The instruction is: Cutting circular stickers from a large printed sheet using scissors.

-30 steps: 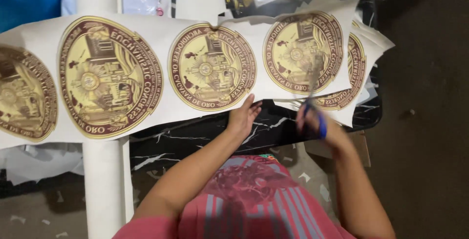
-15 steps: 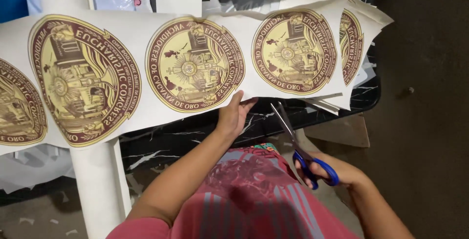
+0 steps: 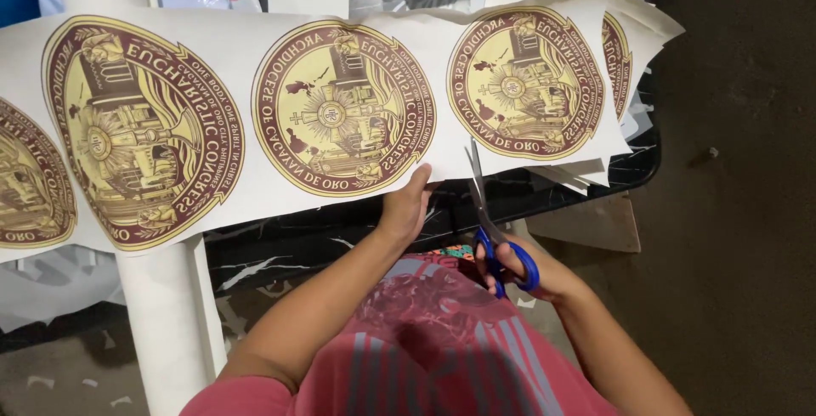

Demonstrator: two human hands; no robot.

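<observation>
Head view looks down over my red striped shirt [image 3: 442, 356] at a long white paper strip printed with round maroon-and-gold emblems [image 3: 255, 110], which runs left to right across the front of a dark marbled bench [image 3: 340, 237]. Taking that strip as the landmark, its long axis lies crosswise to my arms, and its near edge hangs over the bench's front edge just above my hands. My left hand [image 3: 408, 203] is closed on that near edge, fingers up over the paper below the middle emblem [image 3: 344, 108] and toward the blank gap that parts it from the emblem on the right [image 3: 524, 84]. My right hand [image 3: 523, 267] sits lower, below the strip and apart from it, with fingers shut through the loops of blue-handled scissors [image 3: 493, 225]. The blades point up toward the strip, nearly square to its long axis, and their tip reaches the paper's near edge at that same gap, just right of my left hand. I cannot tell for sure whether the blades stand parted or closed, since they show as one thin line. Of the two, my left hand is the one on the paper; my right meets it only through the scissors. Further right of the strip lies a heap of loose white paper sheets [image 3: 633, 25], one showing part of another emblem.
</observation>
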